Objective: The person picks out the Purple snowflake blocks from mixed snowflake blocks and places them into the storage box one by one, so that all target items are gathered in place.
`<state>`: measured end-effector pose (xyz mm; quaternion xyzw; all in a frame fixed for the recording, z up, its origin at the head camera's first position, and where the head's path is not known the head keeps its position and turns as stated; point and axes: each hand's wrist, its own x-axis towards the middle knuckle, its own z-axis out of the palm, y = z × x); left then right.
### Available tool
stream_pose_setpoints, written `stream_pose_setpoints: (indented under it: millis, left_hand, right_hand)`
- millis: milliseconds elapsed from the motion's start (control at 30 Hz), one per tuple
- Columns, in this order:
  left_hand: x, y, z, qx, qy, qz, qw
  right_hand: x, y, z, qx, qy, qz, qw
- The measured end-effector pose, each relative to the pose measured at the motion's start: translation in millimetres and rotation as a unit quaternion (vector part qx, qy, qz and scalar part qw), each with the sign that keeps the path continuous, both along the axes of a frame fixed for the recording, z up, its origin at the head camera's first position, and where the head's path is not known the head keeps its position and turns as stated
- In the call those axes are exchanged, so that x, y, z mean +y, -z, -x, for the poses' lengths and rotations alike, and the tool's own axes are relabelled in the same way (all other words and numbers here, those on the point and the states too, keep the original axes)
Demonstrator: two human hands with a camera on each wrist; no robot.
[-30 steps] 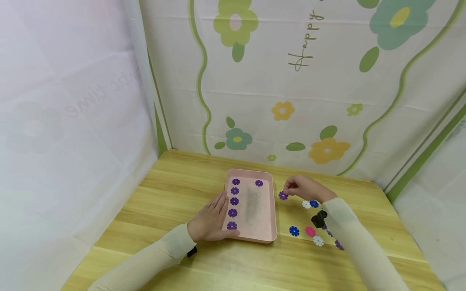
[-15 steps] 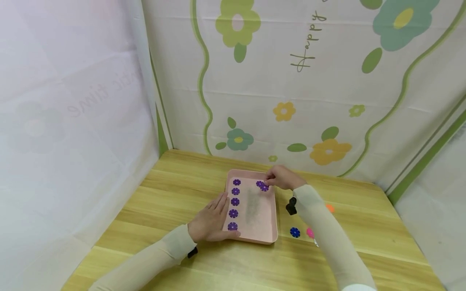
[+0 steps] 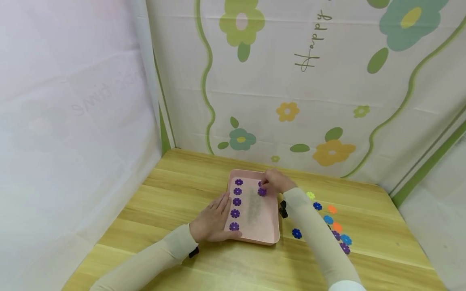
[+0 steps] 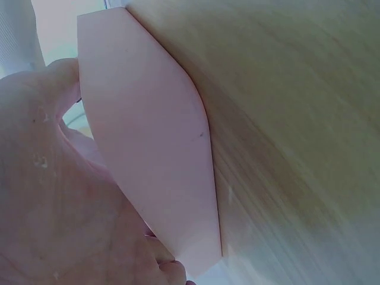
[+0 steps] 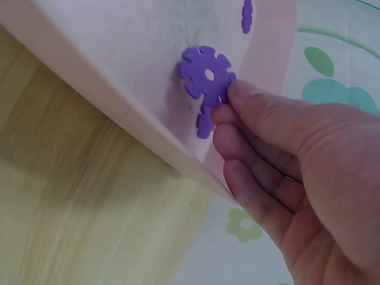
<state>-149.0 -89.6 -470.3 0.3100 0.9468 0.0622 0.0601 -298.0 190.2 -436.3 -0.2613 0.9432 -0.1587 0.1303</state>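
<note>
Head view shows a person seated at a wooden tabletop (image 3: 182, 190) with a pink tray (image 3: 271, 238) in front of them. Their right hand (image 3: 274, 182) reaches over the tray's far right part, at about 1 o'clock from the tray's middle, and pinches a purple flower disc (image 3: 261, 192) between thumb and fingertips. In the right wrist view that purple flower disc (image 5: 206, 73) lies nearly flat just over the tray floor, with the fingers (image 5: 237, 95) gripping its edge from the 4 o'clock side; whether it touches the floor cannot be told. A second purple disc (image 5: 205, 124) sits partly hidden under the fingers, just beyond it toward the tray's far rim. Along the tray's left side, at 9 o'clock from the held disc, runs a column of five purple discs (image 3: 237, 201). The left hand (image 3: 211, 222) rests flat, fingers straight, against the tray's near left corner, well apart from the held disc, so the right hand is the nearer one. Loose coloured discs (image 3: 329, 220) lie on the tabletop at 3 o'clock from the tray.
</note>
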Motion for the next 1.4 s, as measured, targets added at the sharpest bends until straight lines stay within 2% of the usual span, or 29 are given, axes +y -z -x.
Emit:
stream_pose_setpoints:
  millis: [233,400,533,667,867,1067,1167,1267,1400]
  left_hand:
    - [2,0.8,1.3,0.009,0.000,0.018,0.9998]
    - [3,-2.1,0.5,0.003,0.000,0.018,0.9998]
    - [3,-1.8,0.7,0.000,0.001,0.015,0.9999]
    - [2,-2.8,1.0,0.000,0.001,0.015,0.9999]
    - [2,-2.2,0.9,0.002,-0.002,0.018,0.9998]
    - [3,-1.3,1.0,-0.002,-0.004,0.018,0.9998]
    - [3,-1.6,0.5,-0.001,-0.004,0.019,0.9998]
    - [2,-1.1,0.2,0.001,-0.004,0.013,0.9999]
    - [2,1.0,0.5,0.001,-0.003,0.014,0.9999]
  right_hand:
    - [-3,5.1,0.3,0.005,0.019,-0.005,1.000]
    - [1,4.4,-0.1,0.012,0.013,-0.005,1.000]
    - [11,-8.5,-8.2,0.020,0.010,-0.005,1.000]
    - [29,-28.1,-21.9,0.046,-0.006,0.000,0.999]
    - [73,-52.9,-51.0,0.104,-0.028,0.016,0.994]
    - [126,-71.5,-94.3,0.107,-0.015,0.003,0.994]
    - [150,-70.8,-113.3,0.111,-0.005,-0.009,0.994]
    - [171,-62.9,-129.9,0.109,0.004,-0.015,0.994]
    - [196,-45.9,-150.9,0.075,0.035,-0.026,0.996]
